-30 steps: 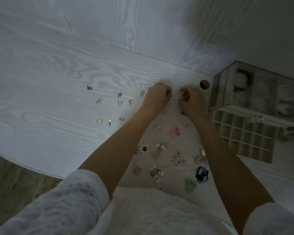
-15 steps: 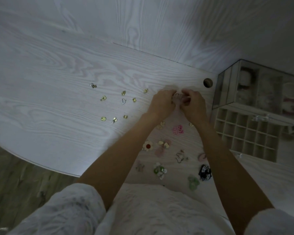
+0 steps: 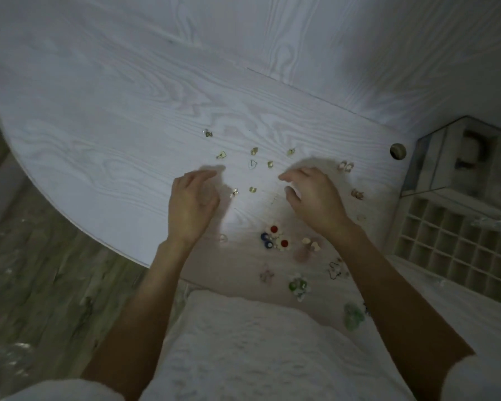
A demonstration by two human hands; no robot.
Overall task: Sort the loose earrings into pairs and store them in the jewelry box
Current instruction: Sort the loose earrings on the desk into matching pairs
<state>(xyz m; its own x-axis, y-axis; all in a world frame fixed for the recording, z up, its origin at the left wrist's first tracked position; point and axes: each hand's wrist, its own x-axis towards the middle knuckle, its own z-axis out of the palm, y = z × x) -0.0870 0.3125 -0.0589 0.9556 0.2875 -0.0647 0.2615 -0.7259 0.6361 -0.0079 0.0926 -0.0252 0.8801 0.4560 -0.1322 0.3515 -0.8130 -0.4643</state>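
Gold earrings scattered on white table

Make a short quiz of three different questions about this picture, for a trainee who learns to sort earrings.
1. True or false: the right hand is holding an earring.
2. The jewelry box stands on which side of the table? A) the person's left B) the person's right
3. Fill in: the small gold earrings lie ___ the two hands.

Key: 1. False, it looks empty, like the left hand. 2. B. 3. Between.
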